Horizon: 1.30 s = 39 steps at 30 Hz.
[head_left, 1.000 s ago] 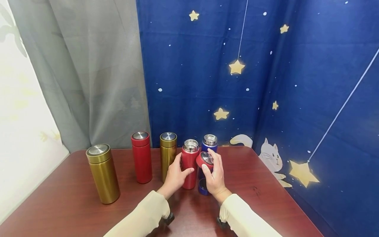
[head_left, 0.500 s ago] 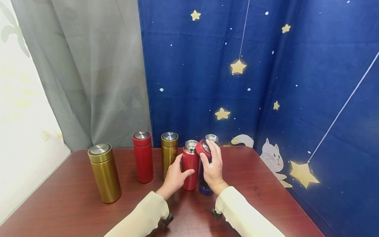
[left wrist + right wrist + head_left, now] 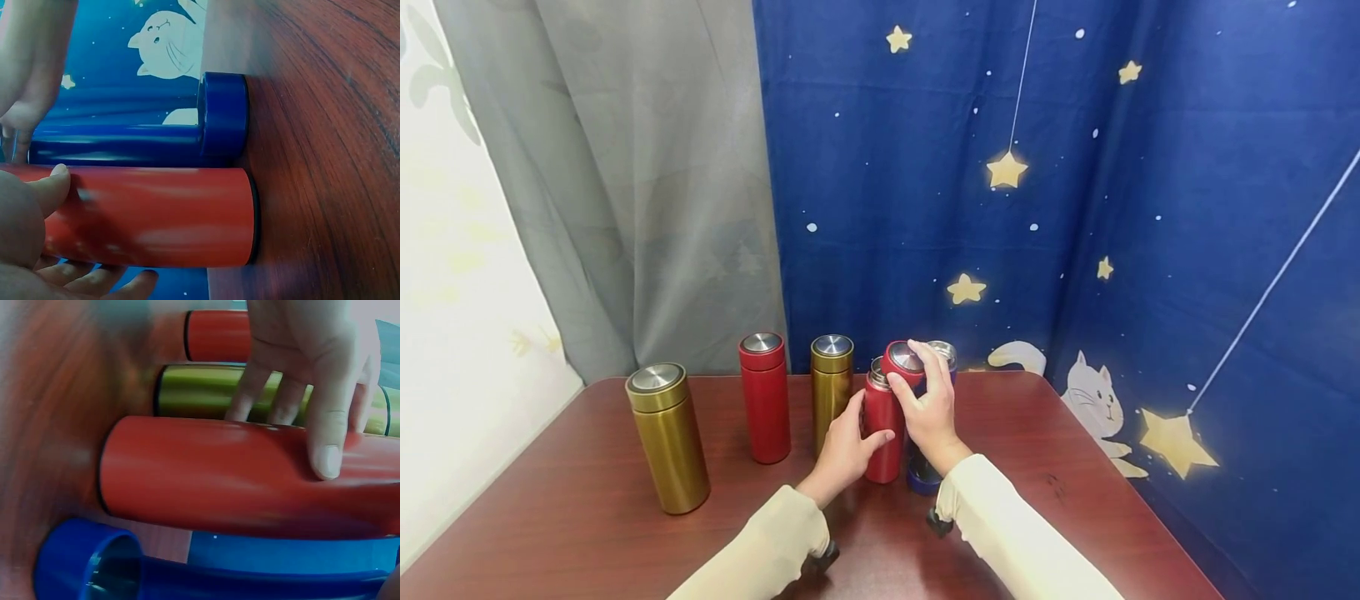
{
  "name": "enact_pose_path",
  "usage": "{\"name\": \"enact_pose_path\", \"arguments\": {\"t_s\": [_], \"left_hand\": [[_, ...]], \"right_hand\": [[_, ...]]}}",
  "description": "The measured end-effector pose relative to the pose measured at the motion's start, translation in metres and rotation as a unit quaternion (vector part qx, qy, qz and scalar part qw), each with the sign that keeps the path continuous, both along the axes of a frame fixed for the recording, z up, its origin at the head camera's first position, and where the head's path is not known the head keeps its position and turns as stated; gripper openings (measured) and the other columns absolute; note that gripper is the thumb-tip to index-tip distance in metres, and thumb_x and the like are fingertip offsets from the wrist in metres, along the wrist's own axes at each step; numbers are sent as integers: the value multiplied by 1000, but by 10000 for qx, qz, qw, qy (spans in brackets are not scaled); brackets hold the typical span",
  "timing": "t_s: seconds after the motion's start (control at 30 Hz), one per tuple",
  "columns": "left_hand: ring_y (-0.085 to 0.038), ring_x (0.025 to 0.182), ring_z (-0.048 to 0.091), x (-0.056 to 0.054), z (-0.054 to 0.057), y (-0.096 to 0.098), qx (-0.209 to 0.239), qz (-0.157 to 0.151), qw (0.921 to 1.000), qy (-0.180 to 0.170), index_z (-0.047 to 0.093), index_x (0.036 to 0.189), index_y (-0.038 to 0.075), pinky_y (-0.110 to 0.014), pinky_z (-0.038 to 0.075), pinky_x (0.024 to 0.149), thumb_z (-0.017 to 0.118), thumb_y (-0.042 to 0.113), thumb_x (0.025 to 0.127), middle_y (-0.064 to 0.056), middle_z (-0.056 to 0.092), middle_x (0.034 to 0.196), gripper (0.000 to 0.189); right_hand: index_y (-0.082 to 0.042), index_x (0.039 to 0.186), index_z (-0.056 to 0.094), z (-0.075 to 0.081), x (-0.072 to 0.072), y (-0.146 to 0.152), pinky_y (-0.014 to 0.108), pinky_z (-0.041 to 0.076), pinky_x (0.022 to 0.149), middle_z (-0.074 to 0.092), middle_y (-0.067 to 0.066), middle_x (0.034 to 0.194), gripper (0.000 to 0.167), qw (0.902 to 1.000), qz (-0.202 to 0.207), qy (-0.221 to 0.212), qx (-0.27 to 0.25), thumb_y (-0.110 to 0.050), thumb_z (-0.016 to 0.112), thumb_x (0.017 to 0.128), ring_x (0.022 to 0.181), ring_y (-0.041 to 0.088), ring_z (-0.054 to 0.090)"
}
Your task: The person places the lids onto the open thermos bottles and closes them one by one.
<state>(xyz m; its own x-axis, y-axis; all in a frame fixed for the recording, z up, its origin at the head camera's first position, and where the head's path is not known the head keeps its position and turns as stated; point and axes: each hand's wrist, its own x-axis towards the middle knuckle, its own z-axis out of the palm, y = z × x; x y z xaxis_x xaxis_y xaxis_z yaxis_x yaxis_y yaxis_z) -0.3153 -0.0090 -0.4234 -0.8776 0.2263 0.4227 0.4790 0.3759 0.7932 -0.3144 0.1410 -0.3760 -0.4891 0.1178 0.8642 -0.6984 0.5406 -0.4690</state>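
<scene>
An uncapped red thermos [image 3: 883,437] stands upright on the table, its steel mouth partly covered from view. My left hand [image 3: 842,450] grips its body from the left, thumb across the near side. In my right hand [image 3: 934,408] is a red lid [image 3: 898,358] with a steel top, tilted at the upper right of the thermos mouth; whether they touch I cannot tell. Behind the right hand stands an open blue thermos [image 3: 945,353], mostly hidden. Its blue lid [image 3: 225,115] sits on the table in front of it, hollow side [image 3: 115,572] showing in the right wrist view.
To the left stand a capped gold thermos [image 3: 832,392], a capped red thermos [image 3: 764,400] and a larger-looking gold thermos [image 3: 670,442] nearer the front. The reddish wooden table [image 3: 1022,517] ends at a blue starry curtain [image 3: 880,167] and a grey curtain [image 3: 692,208].
My right hand has carried the red lid up and left, from the thermos's right side to its mouth. The left hand keeps its grip on the thermos.
</scene>
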Motion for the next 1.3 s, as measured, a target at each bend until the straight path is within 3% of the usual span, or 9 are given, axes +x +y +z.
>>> {"name": "enact_pose_path", "arguments": {"t_s": [0.23, 0.6, 1.0, 1.3], "left_hand": [[-31, 115, 60, -1, -2, 0, -46, 20, 10000, -22, 35, 147, 6, -47, 51, 92, 78, 19, 84, -15, 59, 130, 77], [-33, 115, 59, -1, -3, -1, -35, -10, 10000, -58, 35, 146, 4, -48, 50, 92, 77, 18, 85, -17, 59, 130, 76], [-34, 115, 59, -4, 5, -1, 151, -235, 9996, -97, 36, 144, 3, -49, 50, 93, 79, 15, 82, -18, 58, 129, 77], [-31, 115, 60, -9, 20, 9, 957, -270, 9944, 359, 34, 149, 9, -46, 51, 92, 82, 19, 78, -15, 55, 134, 85]], "right_hand": [[-14, 125, 65, 11, -6, -2, 42, 48, 97, 58, 12, 130, 43, 9986, 242, -330, 335, -24, 76, 84, 123, 23, 51], [-18, 122, 69, 16, -9, 1, 45, 48, 96, 60, 8, 126, 40, 9925, 583, -760, 759, -23, 76, 83, 120, 24, 53], [-14, 122, 69, 17, -5, 2, 39, 51, 93, 61, 9, 126, 39, 9901, 805, -995, 576, -18, 77, 84, 118, 24, 55], [-14, 120, 70, 14, -5, 1, 41, 51, 94, 64, 8, 123, 39, 9931, 661, -865, 437, -18, 79, 82, 117, 24, 57]]}}
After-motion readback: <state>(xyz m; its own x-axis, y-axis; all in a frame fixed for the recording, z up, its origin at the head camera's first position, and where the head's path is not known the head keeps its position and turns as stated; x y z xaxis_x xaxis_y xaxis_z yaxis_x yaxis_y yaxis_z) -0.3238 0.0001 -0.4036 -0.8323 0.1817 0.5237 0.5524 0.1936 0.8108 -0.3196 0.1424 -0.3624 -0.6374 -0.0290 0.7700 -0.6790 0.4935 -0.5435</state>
